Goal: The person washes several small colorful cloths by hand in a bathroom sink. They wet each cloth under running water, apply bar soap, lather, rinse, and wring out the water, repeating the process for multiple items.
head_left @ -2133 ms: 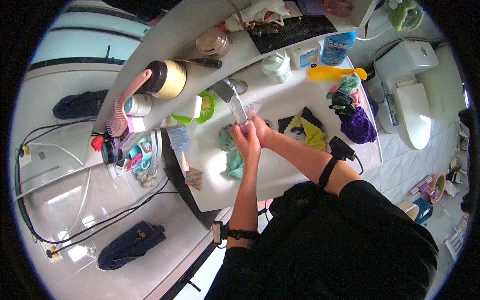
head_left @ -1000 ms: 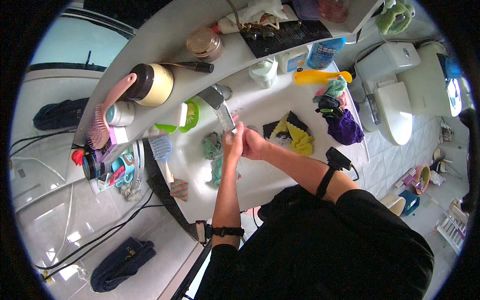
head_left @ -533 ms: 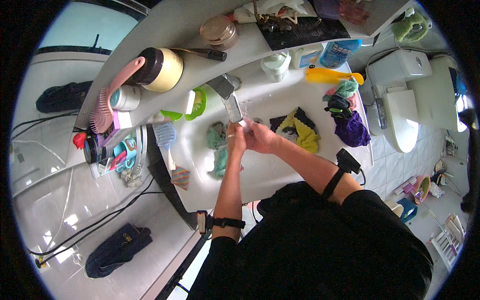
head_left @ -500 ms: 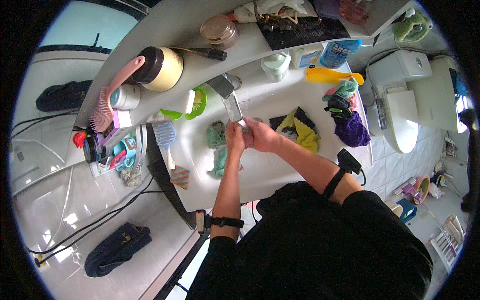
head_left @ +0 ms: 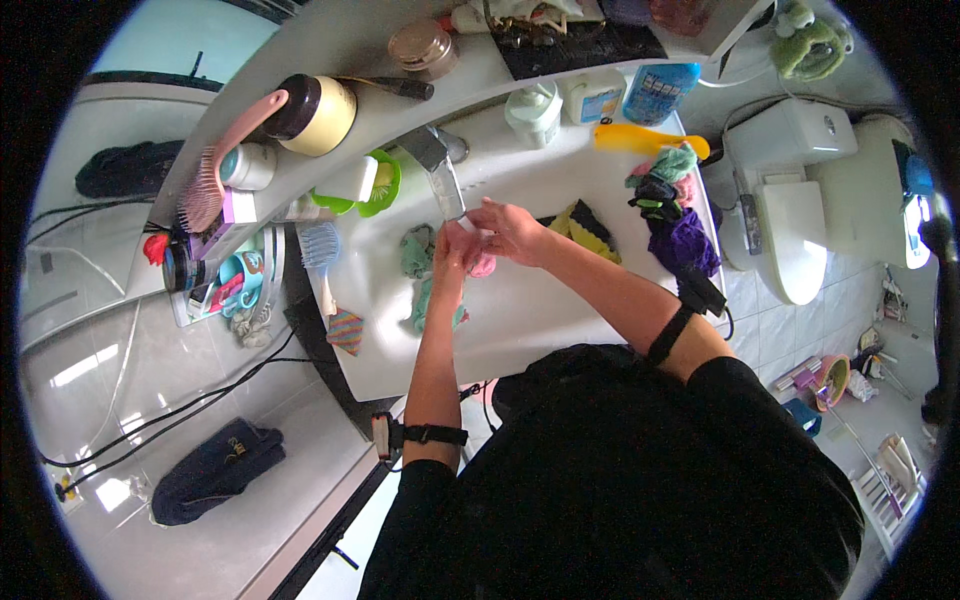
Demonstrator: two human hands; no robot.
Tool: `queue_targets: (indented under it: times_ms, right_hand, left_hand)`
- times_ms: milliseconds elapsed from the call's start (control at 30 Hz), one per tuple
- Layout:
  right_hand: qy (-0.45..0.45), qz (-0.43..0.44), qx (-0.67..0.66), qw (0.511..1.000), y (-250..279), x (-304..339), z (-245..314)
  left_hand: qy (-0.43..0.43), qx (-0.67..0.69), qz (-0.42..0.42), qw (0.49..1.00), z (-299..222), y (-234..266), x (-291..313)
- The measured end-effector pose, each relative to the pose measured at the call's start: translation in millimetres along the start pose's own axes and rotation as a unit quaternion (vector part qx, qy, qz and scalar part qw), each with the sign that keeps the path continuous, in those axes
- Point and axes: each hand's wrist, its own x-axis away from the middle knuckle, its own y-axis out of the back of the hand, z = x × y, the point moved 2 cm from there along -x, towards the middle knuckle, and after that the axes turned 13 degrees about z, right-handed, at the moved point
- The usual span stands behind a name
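Observation:
Both my hands are together beneath the tap (head_left: 445, 188), over the white washbasin (head_left: 560, 310). Between them hangs a small wet pink cloth (head_left: 483, 266), largely covered by fingers. My left hand (head_left: 455, 247) is closed around part of it, right below the spout. My right hand (head_left: 512, 233) arches over from the other side, its fingers apart and reaching toward the left hand. Green cloth pieces (head_left: 418, 250) lie in the basin left of my hands. A yellow and black cloth (head_left: 588, 233) lies behind my right forearm.
Purple and multicoloured cloths (head_left: 683, 240) are heaped on the basin's right rim, near a yellow-orange handled object (head_left: 650, 140). Bottles (head_left: 535, 112) line the back. A green soap dish (head_left: 378, 188) and blue brush (head_left: 321, 245) sit left. A shelf (head_left: 480, 85) overhangs the far side.
My right hand has lifted and its fingers have spread, where both hands were pressed together around the cloth. More pink cloth now shows between them. The whole view has shifted slightly.

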Motion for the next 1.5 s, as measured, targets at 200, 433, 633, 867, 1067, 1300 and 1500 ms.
queue_targets:
  times_ms: [200,433,633,867,1067,1300,1500]
  right_hand:
    - [0.062,-0.134,0.077,0.986,28,33,7]
    - [-0.059,0.075,-0.190,0.977,20,10,-45]
    - [0.067,0.114,-0.230,0.964,7,-51,-61]
    - [0.099,-0.150,-0.162,0.970,5,-64,-46]
    - [0.100,-0.214,-0.115,0.965,5,-51,-41]
    - [0.114,-0.189,-0.154,0.963,10,-43,-43]
    - [0.021,-0.168,-0.028,0.985,37,-42,-47]
  left_hand:
    - [-0.039,-0.097,-0.008,0.994,14,-14,1]
    - [0.066,0.253,-0.038,0.964,-1,-20,19]
    - [-0.053,-0.463,-0.090,0.880,-41,-23,11]
    - [-0.117,-0.424,-0.157,0.884,-48,-33,-5]
    - [-0.087,-0.445,-0.138,0.881,-37,-30,-14]
    - [-0.054,-0.480,-0.067,0.873,-47,-37,-25]
    - [-0.015,-0.482,-0.048,0.875,-40,-35,-24]
